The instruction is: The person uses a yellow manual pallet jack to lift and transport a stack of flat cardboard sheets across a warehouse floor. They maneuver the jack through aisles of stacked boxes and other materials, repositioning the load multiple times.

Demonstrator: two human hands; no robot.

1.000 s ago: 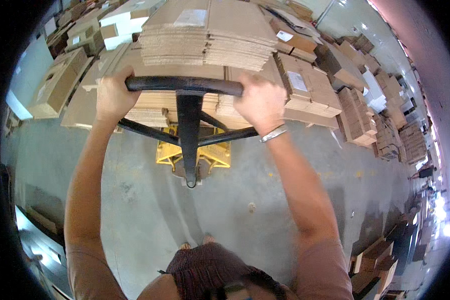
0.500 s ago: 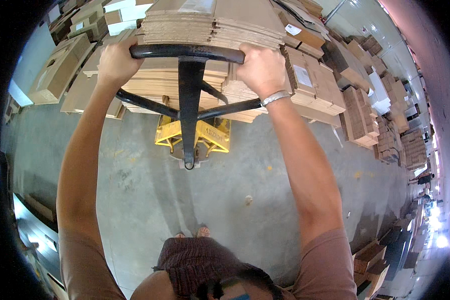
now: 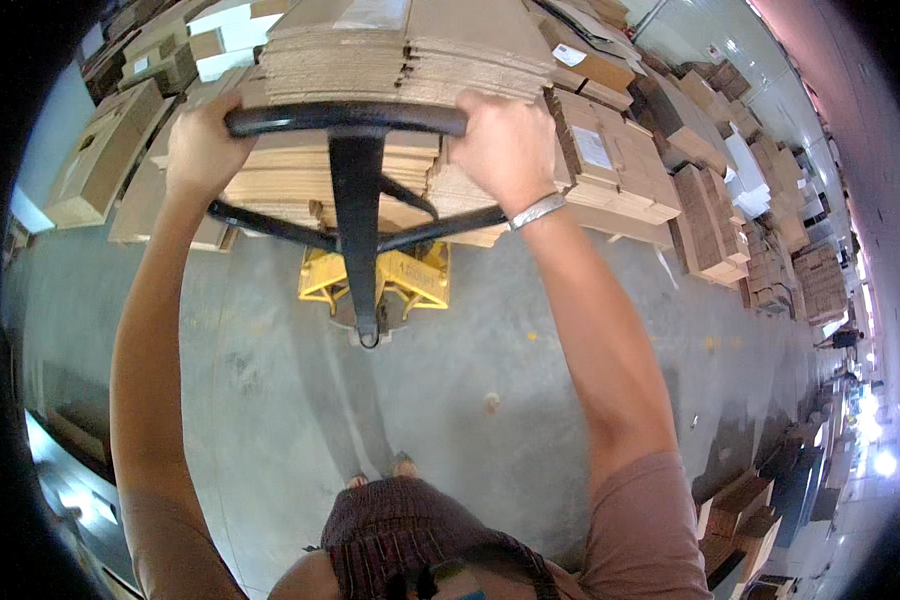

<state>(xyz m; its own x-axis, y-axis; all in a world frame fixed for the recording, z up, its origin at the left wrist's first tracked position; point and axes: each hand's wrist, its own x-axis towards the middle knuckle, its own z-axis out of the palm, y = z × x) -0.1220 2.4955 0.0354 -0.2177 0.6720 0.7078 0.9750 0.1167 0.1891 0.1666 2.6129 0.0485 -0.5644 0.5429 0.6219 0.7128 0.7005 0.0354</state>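
Note:
A black pallet jack handle [image 3: 355, 118] crosses the upper part of the view. Its left end is gripped by my left hand [image 3: 208, 150], its right end by my right hand [image 3: 508, 148], which has a silver bracelet at the wrist. Both arms are stretched forward. From the crossbar a black shaft runs down, with side braces, in front of the yellow base [image 3: 425, 280] of the jack. Just beyond the handle stands a tall stack of flat brown cardboard [image 3: 475, 65]; the handle hides part of it. The jack's forks cannot be seen.
More cardboard stacks [image 3: 620, 170] line the right side, and a long carton [image 3: 105, 160] lies at the far left. Open boxes [image 3: 740, 510] stand at the lower right. Grey concrete floor [image 3: 450, 380] lies between my feet and the jack. A distant person [image 3: 846, 340] is at the right.
The handle and both hands have shifted left and slightly lower in the picture. The surroundings have shifted a little left too. Both hands keep their grip.

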